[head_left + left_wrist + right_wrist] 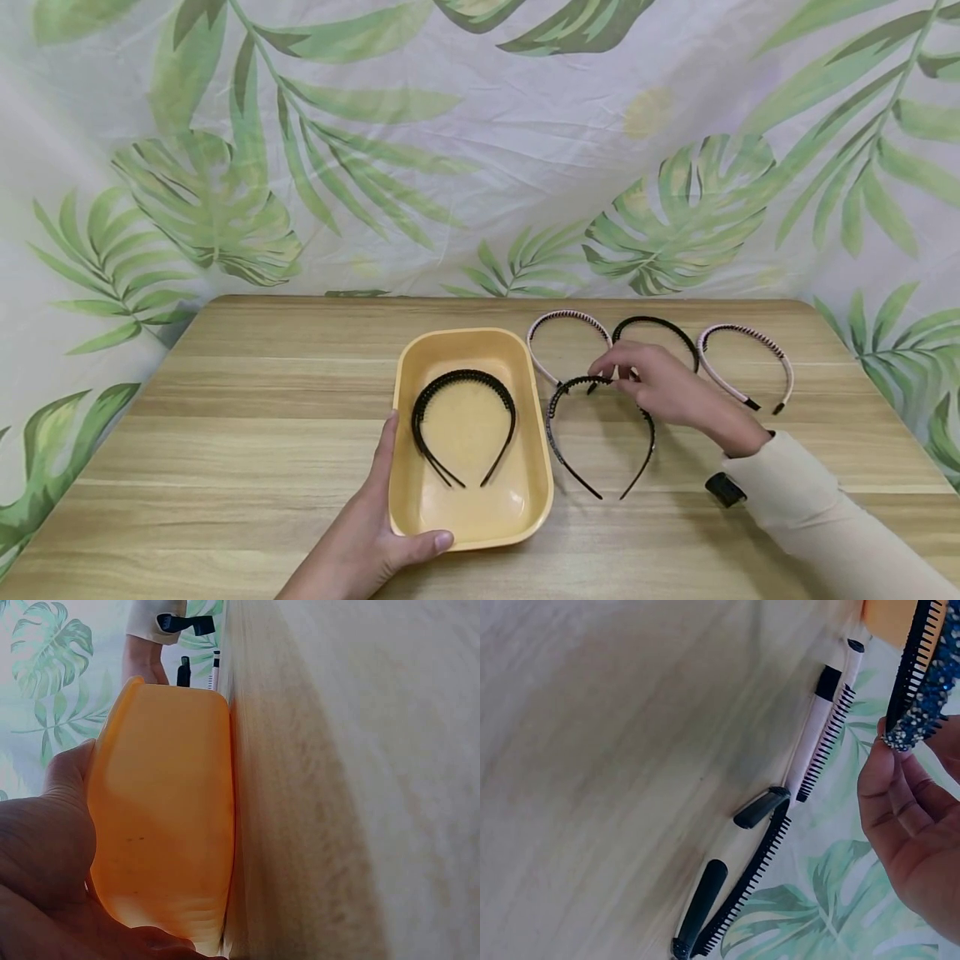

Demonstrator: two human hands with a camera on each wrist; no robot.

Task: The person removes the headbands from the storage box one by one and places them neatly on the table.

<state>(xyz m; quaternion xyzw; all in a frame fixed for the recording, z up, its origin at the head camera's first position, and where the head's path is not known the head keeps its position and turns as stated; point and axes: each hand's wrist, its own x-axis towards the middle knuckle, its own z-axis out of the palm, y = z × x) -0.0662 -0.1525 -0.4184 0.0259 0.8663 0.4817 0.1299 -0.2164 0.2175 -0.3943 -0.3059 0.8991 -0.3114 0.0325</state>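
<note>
My right hand (pixel 660 383) pinches the top of a dark headband (pixel 552 433), held above the table with its two ends pointing toward me. In the right wrist view, blue and silver stones cover the outside of this headband (pixel 922 716), and small black teeth line its inside. My left hand (pixel 363 517) holds the near left corner of a yellow plastic tray (pixel 480 525), fingers along its left side and thumb at the near rim. Black toothed headbands (pixel 465 375) lie together inside the tray, overlapping so that their number is hard to tell.
Behind my right hand lie a pink headband (pixel 567 314), a black headband (pixel 654 320) and another pink headband (pixel 789 379). The wooden table (pixel 262 433) ends at a leaf-patterned cloth (pixel 525 167). A black strap piece (pixel 725 490) sits by the right sleeve (pixel 795 492).
</note>
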